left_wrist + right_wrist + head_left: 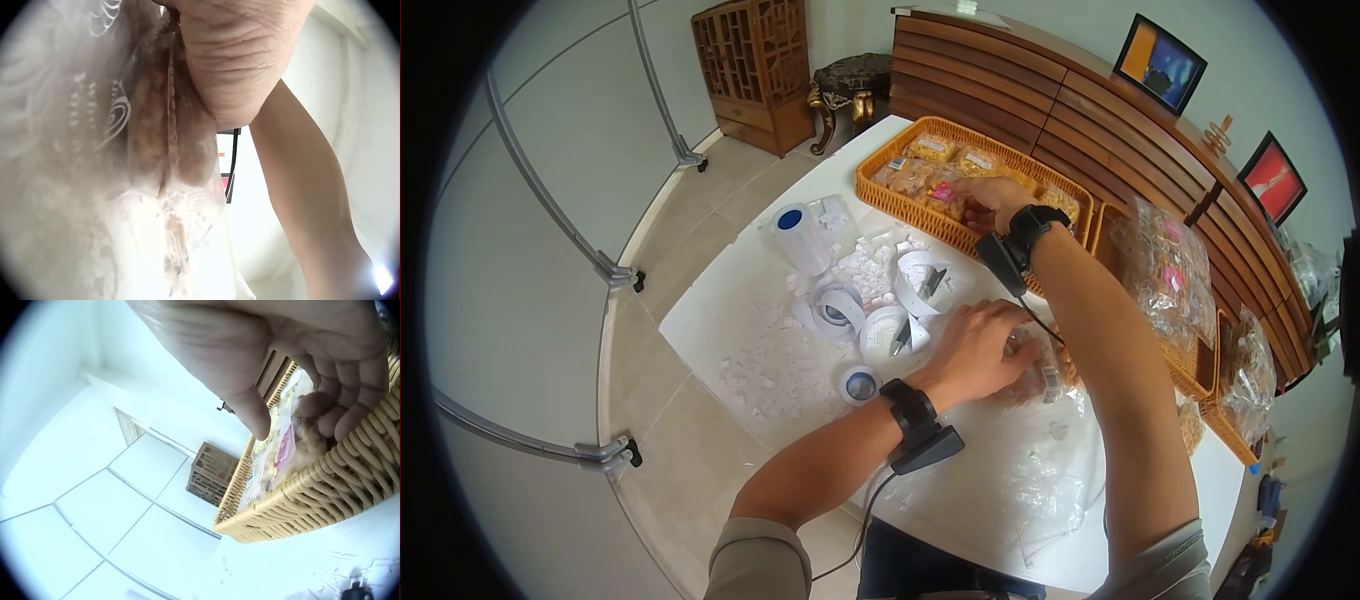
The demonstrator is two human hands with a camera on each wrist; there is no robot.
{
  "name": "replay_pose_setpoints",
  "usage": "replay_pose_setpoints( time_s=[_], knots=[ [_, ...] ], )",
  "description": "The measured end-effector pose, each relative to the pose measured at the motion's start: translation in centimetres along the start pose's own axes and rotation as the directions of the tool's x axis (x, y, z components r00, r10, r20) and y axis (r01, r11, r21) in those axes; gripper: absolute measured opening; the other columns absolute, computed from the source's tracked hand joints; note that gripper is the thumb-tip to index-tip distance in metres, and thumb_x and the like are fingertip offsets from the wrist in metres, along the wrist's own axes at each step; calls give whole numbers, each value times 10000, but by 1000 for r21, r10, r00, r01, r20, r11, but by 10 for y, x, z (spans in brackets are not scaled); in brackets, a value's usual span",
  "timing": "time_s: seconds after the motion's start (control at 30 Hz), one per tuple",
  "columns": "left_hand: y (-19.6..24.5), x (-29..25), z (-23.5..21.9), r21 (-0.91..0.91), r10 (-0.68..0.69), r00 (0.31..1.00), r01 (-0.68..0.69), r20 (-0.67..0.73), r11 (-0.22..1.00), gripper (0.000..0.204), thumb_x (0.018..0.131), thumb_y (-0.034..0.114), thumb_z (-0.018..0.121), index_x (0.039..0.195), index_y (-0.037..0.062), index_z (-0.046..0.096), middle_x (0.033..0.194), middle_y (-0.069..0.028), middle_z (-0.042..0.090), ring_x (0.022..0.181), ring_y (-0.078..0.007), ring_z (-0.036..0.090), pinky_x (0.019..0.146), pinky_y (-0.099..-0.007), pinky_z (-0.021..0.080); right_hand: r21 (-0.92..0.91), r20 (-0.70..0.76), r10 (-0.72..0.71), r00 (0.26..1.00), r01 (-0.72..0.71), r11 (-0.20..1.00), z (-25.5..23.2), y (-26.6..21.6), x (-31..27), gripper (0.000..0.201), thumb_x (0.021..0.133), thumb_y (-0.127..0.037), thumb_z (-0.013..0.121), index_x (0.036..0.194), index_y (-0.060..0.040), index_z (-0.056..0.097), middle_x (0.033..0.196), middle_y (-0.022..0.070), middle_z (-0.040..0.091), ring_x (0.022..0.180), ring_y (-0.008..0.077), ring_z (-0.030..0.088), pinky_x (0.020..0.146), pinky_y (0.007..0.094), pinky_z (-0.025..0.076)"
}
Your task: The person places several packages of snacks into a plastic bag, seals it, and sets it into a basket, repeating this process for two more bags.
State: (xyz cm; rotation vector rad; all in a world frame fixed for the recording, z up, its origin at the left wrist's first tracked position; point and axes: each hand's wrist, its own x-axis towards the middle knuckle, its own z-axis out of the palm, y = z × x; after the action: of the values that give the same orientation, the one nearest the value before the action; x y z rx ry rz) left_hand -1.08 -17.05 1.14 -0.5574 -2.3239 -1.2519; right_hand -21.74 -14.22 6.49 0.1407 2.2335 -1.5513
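Observation:
My left hand [980, 350] grips a clear plastic packet [1048, 378] with a printed label on the white table. In the left wrist view, brown contents show through the packet [147, 134], under the heel of the hand; the fingertips are hidden. My right hand [992, 203] reaches over the long wicker basket [920, 222]. Beneath it lies a packet with a pink label [943, 192], beside other packets. In the right wrist view, the thumb and bent fingers of the hand [300, 419] stand apart above the pink-labelled packet [286, 447], with a gap between them.
Label rolls [860, 385], pens, paper scraps [765, 375] and a clear roll with a blue end [800, 240] lie on the table's left part. More wicker baskets with bagged packets [1170, 270] stand at the right. A slatted wooden cabinet [990, 80] stands behind.

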Motion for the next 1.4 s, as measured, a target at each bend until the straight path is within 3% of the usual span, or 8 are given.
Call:
replay_pose_setpoints(
  time_s=[0.3, 0.5, 0.87, 0.97, 1.07, 1.17, 1.27, 1.4],
  knots=[
    [0, -1, 0, -10, -22, 1000, 22, 7, 1000, 329, 829, 208, 660, 1085, 2, 683, 1015, -186, 688, 939, -354, 650, 874, -429, 491, 138, -39, -126, 991, 130, 982, -12, -14, -21, 181, 895, -149, 675, 1031, -35, 640, 939, 90, 644, 766, 201, 665, 645, 339, 605],
    [-3, -2, 3, -20, -22, 1000, 22, 13, 1000, 320, 834, 203, 660, 1086, 6, 678, 1041, -185, 688, 982, -348, 644, 893, -440, 479, 381, 21, -191, 981, 169, 909, -6, -28, -12, 187, 966, -122, 596, 1116, -11, 602, 959, 102, 627, 840, 227, 664, 735, 327, 604],
    [-1, 0, 0, 9, 39, 998, -38, -57, 999, 175, 777, 170, 671, 901, 49, 694, 764, -177, 653, 720, -364, 627, 715, -474, 489, 191, 27, -65, 998, 59, 980, 56, -23, 6, 159, 924, -179, 685, 1018, -54, 655, 932, 58, 641, 786, 183, 625, 675, 291, 577],
    [4, 0, -6, 43, -79, 989, 74, 125, 996, 268, 843, 240, 607, 997, 38, 694, 957, -171, 686, 919, -334, 638, 860, -446, 447, 155, -3, -58, 998, 58, 986, 64, -26, 3, 160, 910, -192, 702, 1011, -71, 673, 893, 46, 645, 771, 171, 618, 639, 289, 562],
    [3, 1, -7, 82, -107, 981, 94, 163, 992, 281, 845, 251, 598, 968, 15, 689, 947, -181, 684, 902, -340, 642, 867, -443, 447, 95, -41, -72, 997, 76, 993, 68, -27, 6, 140, 897, -199, 716, 971, -84, 687, 852, 33, 646, 751, 148, 606, 623, 287, 540],
    [-6, -1, 3, 54, 11, 1000, -11, -10, 998, 196, 762, 177, 661, 827, -8, 659, 775, -221, 648, 758, -393, 633, 720, -489, 491, 94, -42, -86, 995, 90, 992, 68, -27, 4, 116, 882, -202, 728, 906, -95, 690, 825, 23, 643, 724, 134, 593, 630, 283, 522],
    [-2, 0, 0, 45, -58, 994, 54, 93, 998, 278, 840, 261, 598, 897, 1, 678, 876, -194, 678, 863, -349, 640, 849, -451, 451, 175, 11, -51, 999, 48, 983, 66, -24, 7, 122, 863, -206, 740, 885, -104, 678, 820, 18, 644, 702, 137, 589, 653, 282, 517],
    [-2, 1, -1, 73, -67, 992, 60, 107, 996, 263, 837, 250, 601, 871, -1, 672, 812, -197, 671, 832, -362, 639, 826, -457, 455, 252, 63, -42, 997, 25, 967, 66, -20, 16, 155, 842, -217, 758, 907, -117, 660, 827, 11, 649, 698, 131, 597, 651, 281, 520]
  ],
)
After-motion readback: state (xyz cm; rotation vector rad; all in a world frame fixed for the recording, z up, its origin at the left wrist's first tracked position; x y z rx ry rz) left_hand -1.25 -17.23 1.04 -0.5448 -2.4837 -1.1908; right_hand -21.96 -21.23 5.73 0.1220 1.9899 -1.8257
